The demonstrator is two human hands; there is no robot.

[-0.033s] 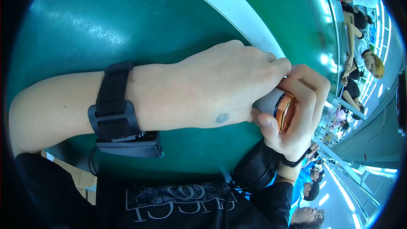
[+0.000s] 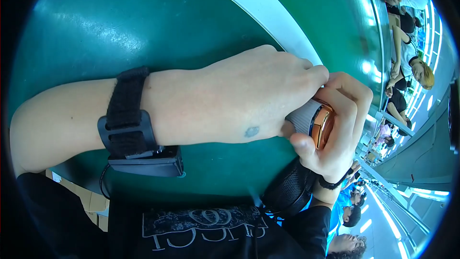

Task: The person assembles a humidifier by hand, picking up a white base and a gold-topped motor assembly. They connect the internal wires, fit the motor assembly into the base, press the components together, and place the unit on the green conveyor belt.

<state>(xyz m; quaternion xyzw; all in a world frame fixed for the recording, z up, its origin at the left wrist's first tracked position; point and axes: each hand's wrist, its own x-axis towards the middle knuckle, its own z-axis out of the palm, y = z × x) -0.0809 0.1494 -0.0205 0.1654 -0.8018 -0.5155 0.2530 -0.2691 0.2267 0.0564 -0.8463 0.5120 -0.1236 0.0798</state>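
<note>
A small rounded device (image 2: 322, 123) with a grey ribbed body, a dark band and a shiny copper-coloured end is held between my two hands. My left hand (image 2: 263, 93) reaches across from the left, back up. Its fingers are curled over the device's grey part, which they mostly cover. Around the copper end wrap the bent fingers of my right hand (image 2: 342, 120), with the thumb pressed against the near side. Both sets of fingertips meet at the far side of the device. Its underside is hidden.
Beneath my arms lies a green tabletop (image 2: 215, 168), bordered by a pale curved strip (image 2: 258, 5) with another green surface beyond. A black strap with a dark box (image 2: 146, 163) sits on my left wrist. Several people work at the right; cardboard boxes (image 2: 86, 194) stand lower left.
My left forearm and its wrist strap have shifted up very slightly. Both hands keep their hold on the device.
</note>
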